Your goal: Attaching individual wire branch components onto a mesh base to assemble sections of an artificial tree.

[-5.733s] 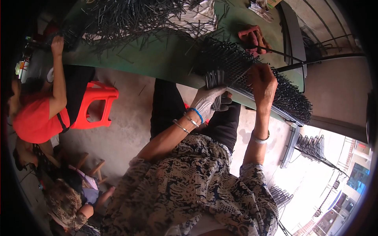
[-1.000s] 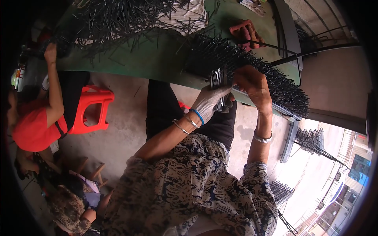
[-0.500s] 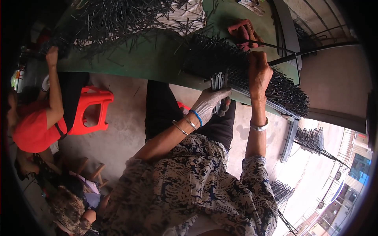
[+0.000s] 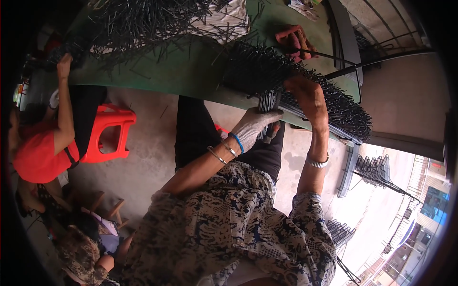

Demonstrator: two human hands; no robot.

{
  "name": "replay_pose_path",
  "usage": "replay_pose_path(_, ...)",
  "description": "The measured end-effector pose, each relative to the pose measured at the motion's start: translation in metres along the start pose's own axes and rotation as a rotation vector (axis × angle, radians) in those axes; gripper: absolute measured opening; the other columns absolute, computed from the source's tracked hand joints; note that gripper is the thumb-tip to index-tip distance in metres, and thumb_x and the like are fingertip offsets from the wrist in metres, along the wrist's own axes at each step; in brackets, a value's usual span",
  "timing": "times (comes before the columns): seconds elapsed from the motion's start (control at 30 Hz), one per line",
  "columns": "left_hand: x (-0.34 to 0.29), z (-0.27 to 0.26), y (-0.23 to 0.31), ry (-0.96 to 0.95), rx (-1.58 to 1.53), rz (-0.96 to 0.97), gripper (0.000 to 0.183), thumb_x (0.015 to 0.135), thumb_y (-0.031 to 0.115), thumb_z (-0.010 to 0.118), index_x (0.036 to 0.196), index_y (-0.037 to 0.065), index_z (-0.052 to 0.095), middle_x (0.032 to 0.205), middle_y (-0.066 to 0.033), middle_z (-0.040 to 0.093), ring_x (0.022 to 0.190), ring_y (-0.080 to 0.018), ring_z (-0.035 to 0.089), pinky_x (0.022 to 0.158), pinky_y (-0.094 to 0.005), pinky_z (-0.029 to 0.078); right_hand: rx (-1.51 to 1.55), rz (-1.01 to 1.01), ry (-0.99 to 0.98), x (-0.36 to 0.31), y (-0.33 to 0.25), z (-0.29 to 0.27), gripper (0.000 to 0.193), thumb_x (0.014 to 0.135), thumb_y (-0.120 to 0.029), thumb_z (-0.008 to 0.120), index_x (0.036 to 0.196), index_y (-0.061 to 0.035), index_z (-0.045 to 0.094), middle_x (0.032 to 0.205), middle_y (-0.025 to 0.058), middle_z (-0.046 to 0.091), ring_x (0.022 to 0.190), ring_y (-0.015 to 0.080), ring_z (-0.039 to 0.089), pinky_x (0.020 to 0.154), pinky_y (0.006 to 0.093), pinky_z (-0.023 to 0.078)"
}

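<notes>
My left hand [image 4: 257, 123], in a pale work glove with the fingertips bare, grips a bundle of thin dark metal rods [image 4: 269, 101] in front of the green table's edge. The rods stand side by side, their tops close to the rack. My right hand [image 4: 309, 97], bare, is over a long rack densely filled with short black wire pieces [image 4: 343, 109]. Its fingers are curled toward the left, above the rack's middle. Whatever lies between its fingertips is hidden against the dark wires.
A large heap of black wire pieces [image 4: 152, 21] lies on whitish sheeting on the green table [image 4: 181, 71]. Reddish cloth gloves [image 4: 296, 40] lie behind the rack. To the left are a red plastic stool [image 4: 112, 131] and a co-worker in red [image 4: 45, 155]. Wire frames [image 4: 374, 168] hang at right.
My right hand has moved a little down and left over the rack, its wrist bending inward. My left hand keeps its grip on the rods and has hardly moved.
</notes>
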State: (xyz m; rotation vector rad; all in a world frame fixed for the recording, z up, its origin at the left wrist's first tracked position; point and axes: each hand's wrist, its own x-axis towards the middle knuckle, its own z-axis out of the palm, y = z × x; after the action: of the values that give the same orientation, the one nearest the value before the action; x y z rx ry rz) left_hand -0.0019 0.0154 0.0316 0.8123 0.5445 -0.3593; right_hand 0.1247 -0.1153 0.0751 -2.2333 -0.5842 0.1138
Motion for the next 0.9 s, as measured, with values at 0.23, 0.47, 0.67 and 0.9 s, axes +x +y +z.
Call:
replay_pose_path(0.23,0.000,-0.001,-0.001,-0.032,-0.056,0.007,0.021,0.089,0.025,0.071,0.094,0.006,0.068,0.073,-0.0037,0.067,0.053,-0.0096,0.059,0.044,-0.0248,0.048,0.256,0.048,-0.145,-0.014,-0.008,-0.017,0.014,0.092,-0.012,0.059,0.094,0.0011,0.065,0.076,0.0028,0.064,0.063,0.0077,0.053,0.057,0.0236,0.043)
replay_pose_path(0.47,0.021,-0.001,-0.003,0.007,-0.260,-0.029,0.017,0.089,0.024,0.071,0.098,0.009,0.069,0.076,-0.0036,0.069,0.058,-0.0096,0.062,0.046,-0.0256,0.051,-0.086,-0.093,0.562,0.003,0.004,-0.007,0.012,0.094,-0.010,0.058,0.098,-0.0014,0.064,0.078,0.0066,0.070,0.057,0.0084,0.059,0.054,0.0245,0.047)
replay_pose_path(0.67,0.022,-0.003,-0.015,0.082,-0.244,-0.078,0.014,0.093,0.024,0.065,0.095,0.011,0.068,0.076,-0.0042,0.069,0.058,-0.0104,0.063,0.047,-0.0252,0.051,-0.214,-0.193,0.548,0.010,0.026,0.009,0.011,0.094,-0.012,0.058,0.099,-0.0037,0.065,0.083,0.0068,0.070,0.061,0.0116,0.066,0.052,0.0272,0.050)
replay_pose_path(0.9,0.017,-0.004,-0.010,0.042,-0.279,-0.069,0.016,0.093,0.023,0.064,0.097,0.008,0.067,0.077,-0.0049,0.069,0.056,-0.0118,0.063,0.046,-0.0253,0.052,-0.339,-0.167,0.463,0.008,0.028,0.023,0.009,0.092,-0.011,0.058,0.098,-0.0067,0.065,0.090,0.0094,0.067,0.073,0.0241,0.067,0.060,0.0348,0.053)
